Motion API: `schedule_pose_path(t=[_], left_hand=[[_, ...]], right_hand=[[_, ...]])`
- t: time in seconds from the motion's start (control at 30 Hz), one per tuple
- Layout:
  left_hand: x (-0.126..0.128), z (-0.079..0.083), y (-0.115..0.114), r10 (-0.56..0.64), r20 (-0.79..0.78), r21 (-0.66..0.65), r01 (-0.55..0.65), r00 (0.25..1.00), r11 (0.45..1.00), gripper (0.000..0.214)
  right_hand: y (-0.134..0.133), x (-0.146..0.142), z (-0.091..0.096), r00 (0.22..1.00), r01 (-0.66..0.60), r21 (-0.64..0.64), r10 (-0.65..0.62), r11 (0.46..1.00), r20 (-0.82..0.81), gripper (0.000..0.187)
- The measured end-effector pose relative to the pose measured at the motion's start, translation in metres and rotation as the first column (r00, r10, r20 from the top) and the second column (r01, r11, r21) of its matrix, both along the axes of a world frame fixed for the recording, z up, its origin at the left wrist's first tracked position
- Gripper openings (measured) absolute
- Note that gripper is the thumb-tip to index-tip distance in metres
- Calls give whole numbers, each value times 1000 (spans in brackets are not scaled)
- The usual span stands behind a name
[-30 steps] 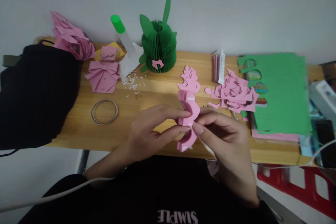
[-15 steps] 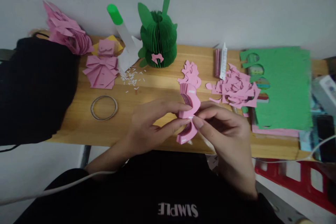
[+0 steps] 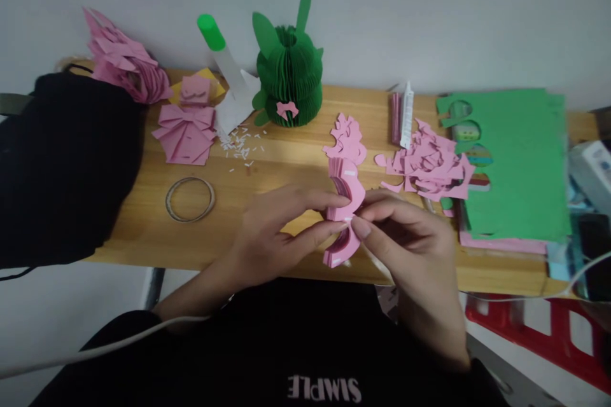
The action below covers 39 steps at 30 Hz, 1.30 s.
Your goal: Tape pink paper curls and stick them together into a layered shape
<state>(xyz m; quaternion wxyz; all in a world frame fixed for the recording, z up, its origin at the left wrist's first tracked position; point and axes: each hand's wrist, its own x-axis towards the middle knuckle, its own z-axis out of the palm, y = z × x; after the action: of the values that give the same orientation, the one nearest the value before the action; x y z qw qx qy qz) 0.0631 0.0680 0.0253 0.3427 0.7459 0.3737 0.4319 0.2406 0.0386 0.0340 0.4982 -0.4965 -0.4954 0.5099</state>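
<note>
A thick stack of curved pink paper cutouts [image 3: 353,186] is held up over the table's front part. Small white strips lie on its top sheet, near both ends and at the middle. From the left, my left hand [image 3: 281,232] pinches the stack between thumb and fingers. My right hand [image 3: 410,235] has thumb and index finger closed on the stack's right edge, at the narrow middle by a white strip; its other fingers are curled. Just behind the stack lie more pink cutouts [image 3: 347,138].
A green honeycomb-paper figure [image 3: 289,76] stands at the back. Rightward are pink scraps [image 3: 429,162], a glue tube [image 3: 407,116] and green sheets [image 3: 525,165]. Leftward are a tape ring [image 3: 189,200], white strips [image 3: 241,143], folded pink pieces [image 3: 186,133] and a black cloth item [image 3: 67,165].
The whole view has shifted slightly, so everything sits a little lower. Both hands keep nearly the same grip on the pink stack.
</note>
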Motion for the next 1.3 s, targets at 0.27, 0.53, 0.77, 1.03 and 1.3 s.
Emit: schedule_pose_path(t=[0.27,0.53,0.77,1.03,1.3], left_hand=[[0,0,-2,11,-4,-4,-11,1000,1000,20],[1,1,-2,21,-5,-1,-21,1000,1000,22],[5,-3,-5,57,82,-101,-49,995,994,21],[7,-9,-5,112,120,-172,-91,986,981,14],[10,-8,-3,134,153,-178,-106,979,978,14]], right_hand=[[0,2,-2,1000,-15,5,15,1000,11,15],[-1,0,-1,999,-7,-6,7,1000,37,14],[-3,-3,-2,994,16,14,-18,1000,104,13],[-1,-7,-7,981,43,96,-60,994,186,12],[-3,-6,-5,890,13,391,-189,920,416,16]])
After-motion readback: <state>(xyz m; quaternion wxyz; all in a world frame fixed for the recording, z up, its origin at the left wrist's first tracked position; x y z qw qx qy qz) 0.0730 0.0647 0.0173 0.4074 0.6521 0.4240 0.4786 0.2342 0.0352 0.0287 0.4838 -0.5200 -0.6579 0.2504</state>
